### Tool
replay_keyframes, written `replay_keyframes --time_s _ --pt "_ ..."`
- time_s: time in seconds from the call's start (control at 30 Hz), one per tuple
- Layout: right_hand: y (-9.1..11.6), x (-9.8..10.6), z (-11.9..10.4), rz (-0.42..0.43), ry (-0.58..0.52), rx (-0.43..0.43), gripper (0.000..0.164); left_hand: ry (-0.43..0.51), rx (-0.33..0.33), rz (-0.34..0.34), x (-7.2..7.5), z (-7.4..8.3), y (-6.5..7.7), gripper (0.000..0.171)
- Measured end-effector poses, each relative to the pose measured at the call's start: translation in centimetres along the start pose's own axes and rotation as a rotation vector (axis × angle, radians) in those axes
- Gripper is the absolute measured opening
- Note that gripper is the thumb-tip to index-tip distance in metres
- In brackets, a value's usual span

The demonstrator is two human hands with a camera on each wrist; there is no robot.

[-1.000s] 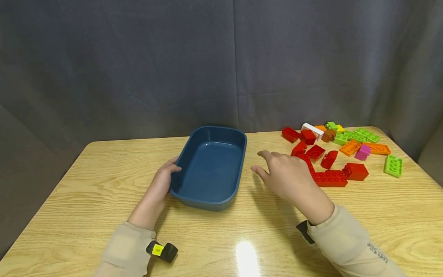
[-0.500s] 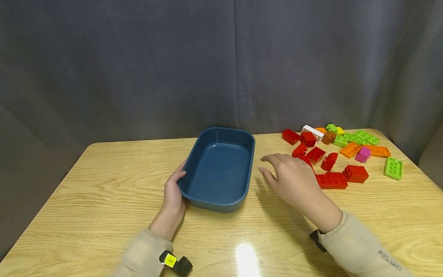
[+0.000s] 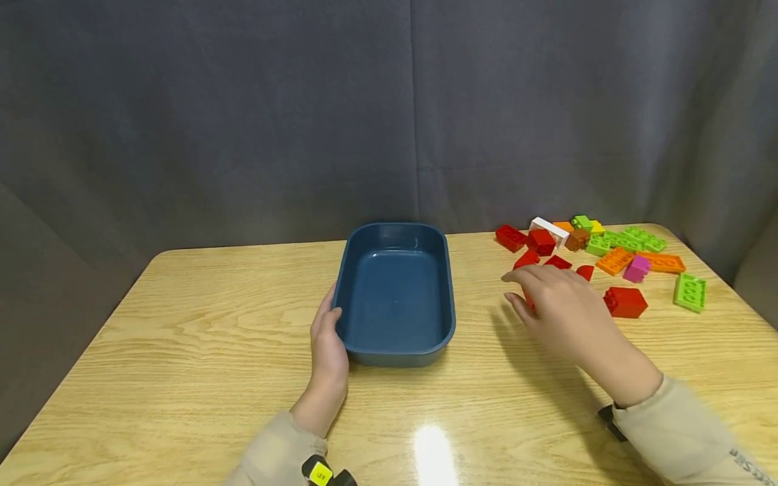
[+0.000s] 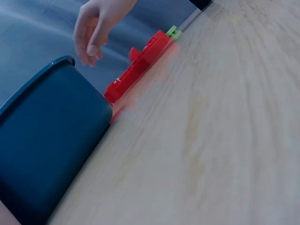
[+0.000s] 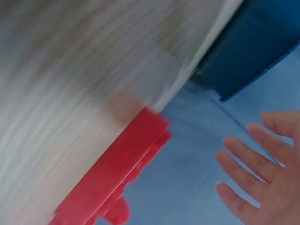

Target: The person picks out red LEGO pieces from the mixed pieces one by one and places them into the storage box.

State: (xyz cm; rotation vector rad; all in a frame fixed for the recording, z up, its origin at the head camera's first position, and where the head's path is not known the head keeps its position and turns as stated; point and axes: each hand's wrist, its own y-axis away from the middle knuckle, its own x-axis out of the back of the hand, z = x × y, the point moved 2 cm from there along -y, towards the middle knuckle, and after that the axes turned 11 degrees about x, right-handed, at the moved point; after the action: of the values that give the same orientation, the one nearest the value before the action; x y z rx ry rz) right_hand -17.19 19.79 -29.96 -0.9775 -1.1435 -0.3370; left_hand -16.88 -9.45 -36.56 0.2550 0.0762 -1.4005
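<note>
Tray (image 3: 395, 297) sits mid-frame in the head view, its left rim between the left hand's (image 3: 329, 343) thumb and fingers. At centre right, the right hand (image 3: 562, 307), fingers spread apart, hovers above red bricks (image 3: 627, 302).

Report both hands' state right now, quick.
Left hand: holding the blue bin by its side, thumb at the rim.
Right hand: open, holding nothing, near the red bricks.
</note>
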Motion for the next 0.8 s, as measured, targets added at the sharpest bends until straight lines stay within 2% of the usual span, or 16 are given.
replay_keyframes --time_s 0.33,0.53,0.8 --pt "2.5 0.6 2.8 -0.091 0.034 0.031 0.031 0.004 0.009 0.028 0.0 0.1 0.1 0.053" --pt "4.0 1.0 4.8 -0.066 0.073 0.077 0.036 0.017 0.021 0.045 -0.1 0.1 -0.1 0.050" --pt "5.0 0.9 5.8 -0.113 0.132 0.128 0.039 0.009 0.050 0.054 -0.1 0.0 -0.1 0.048"
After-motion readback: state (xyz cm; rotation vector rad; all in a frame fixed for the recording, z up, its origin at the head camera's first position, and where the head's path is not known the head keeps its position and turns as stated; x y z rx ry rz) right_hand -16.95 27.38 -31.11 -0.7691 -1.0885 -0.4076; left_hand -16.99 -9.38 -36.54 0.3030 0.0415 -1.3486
